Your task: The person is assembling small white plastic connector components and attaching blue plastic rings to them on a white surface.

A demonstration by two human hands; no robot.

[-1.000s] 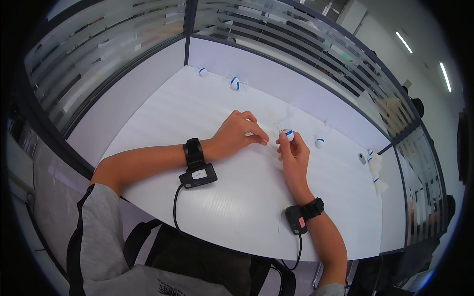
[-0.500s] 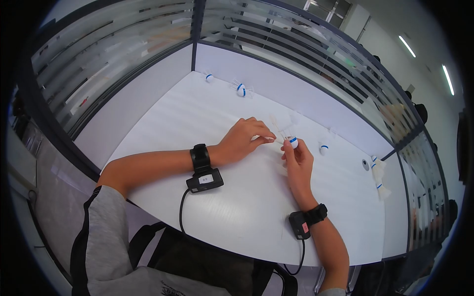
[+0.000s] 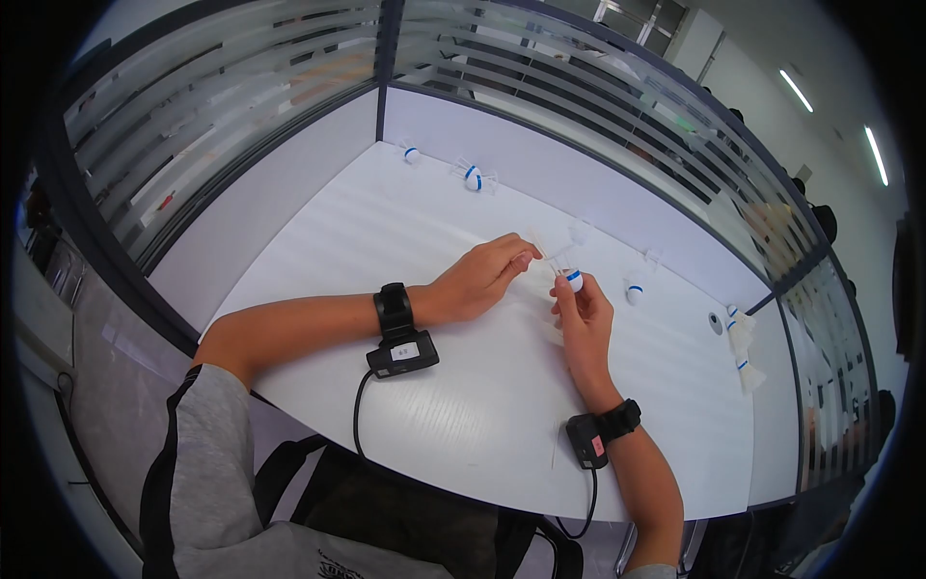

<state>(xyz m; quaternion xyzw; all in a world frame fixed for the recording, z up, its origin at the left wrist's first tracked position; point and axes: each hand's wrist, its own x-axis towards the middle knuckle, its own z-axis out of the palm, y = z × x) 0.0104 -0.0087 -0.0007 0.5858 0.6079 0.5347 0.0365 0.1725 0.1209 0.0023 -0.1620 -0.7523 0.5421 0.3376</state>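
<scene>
My right hand [image 3: 585,318] is closed on a shuttlecock [image 3: 574,280], its white rounded base with a blue band between thumb and fingers. Thin pale shafts stick out of it toward the left. My left hand [image 3: 487,275] is just left of it, thumb and index fingertip close together by the shaft ends. Whatever may be in that pinch is too small to make out. Beyond the hands lies a pale, feather-like piece [image 3: 579,234], faint against the white table [image 3: 444,405].
At the back stand a banded shuttlecock [image 3: 474,179] with splayed shafts and another base [image 3: 412,154]. To the right are a third banded base [image 3: 634,293] and feathered shuttlecocks [image 3: 748,373] near the side panel. A round cable hole [image 3: 715,323] is close by. Partitions [image 3: 579,183] enclose the desk.
My left hand's fingers have curled in, with the fingertips slightly higher and nearer the shaft ends. My right hand and its shuttlecock have stayed almost in place.
</scene>
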